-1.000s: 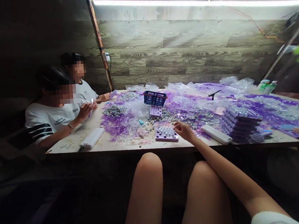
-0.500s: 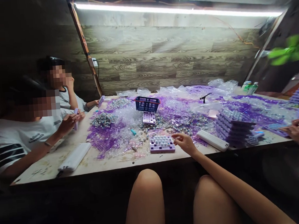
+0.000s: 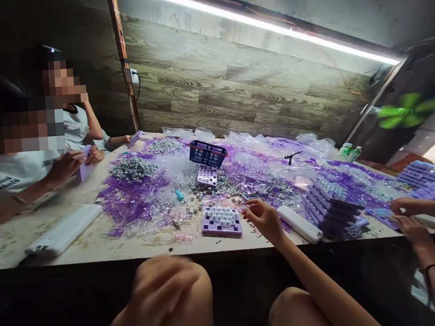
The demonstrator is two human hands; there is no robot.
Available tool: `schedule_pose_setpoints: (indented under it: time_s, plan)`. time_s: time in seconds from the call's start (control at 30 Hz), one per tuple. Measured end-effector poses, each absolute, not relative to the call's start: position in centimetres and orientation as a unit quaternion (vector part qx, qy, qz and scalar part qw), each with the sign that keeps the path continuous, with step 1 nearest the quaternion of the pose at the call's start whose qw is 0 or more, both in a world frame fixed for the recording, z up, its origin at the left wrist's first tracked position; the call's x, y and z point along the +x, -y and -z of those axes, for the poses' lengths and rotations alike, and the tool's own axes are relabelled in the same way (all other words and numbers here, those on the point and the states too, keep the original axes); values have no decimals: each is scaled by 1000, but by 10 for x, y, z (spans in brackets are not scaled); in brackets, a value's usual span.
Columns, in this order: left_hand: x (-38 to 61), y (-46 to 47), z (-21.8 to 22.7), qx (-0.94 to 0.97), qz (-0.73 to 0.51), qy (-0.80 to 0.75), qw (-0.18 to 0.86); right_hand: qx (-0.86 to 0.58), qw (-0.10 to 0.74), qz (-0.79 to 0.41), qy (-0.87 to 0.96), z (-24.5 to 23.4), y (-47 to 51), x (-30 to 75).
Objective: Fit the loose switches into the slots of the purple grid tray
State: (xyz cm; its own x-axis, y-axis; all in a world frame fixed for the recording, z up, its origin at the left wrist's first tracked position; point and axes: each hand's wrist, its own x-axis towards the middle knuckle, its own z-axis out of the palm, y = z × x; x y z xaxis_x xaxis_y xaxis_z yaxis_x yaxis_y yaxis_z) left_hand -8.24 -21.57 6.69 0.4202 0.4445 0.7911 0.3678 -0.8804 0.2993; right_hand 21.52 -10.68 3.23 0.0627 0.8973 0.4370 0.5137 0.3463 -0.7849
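Note:
My right hand (image 3: 263,220) hovers just right of a light-purple plate, with thumb and index finger bent together in a pinch. Anything between those fingertips is too small to make out. The purple plate (image 3: 222,230) lies flat near the table's front edge, its middle filled with rows of clear-topped switch-like pieces and square holes showing around them. My left hand (image 3: 164,288) is raised over my left knee, below the table edge, smeared by motion; its fingers cannot be read. Behind the filled plate, a second purple plate (image 3: 207,176) leans against a dark blue basket (image 3: 207,154).
Loose small switches (image 3: 132,169) and purple and clear plastic bits are strewn over the table (image 3: 141,245). White bars (image 3: 66,230) lie left and right. Stacked purple plates (image 3: 323,208) stand right. Co-workers sit left; another person's hands (image 3: 411,219) work at right. A green fan (image 3: 407,111) spins.
My left hand has come into view over my left knee. My right hand has drawn slightly away from the filled plate's right edge. The view has tilted and shifted.

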Motion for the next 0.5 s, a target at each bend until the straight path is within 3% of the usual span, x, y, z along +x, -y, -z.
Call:
schedule_pose_setpoints:
  time_s: [0.13, 0.23, 0.5]
  plan:
    - [-13, 119, -92, 922, -317, -136, 176, -546, 497, -99, 667, -56, 99, 204]
    - [34, 49, -92, 916, -307, -162, 201, -543, 485, -81, 681, -45, 93, 202]
    - [57, 1, -12, 862, -351, -343, 129, -530, 373, -59, 760, 13, 77, 215]
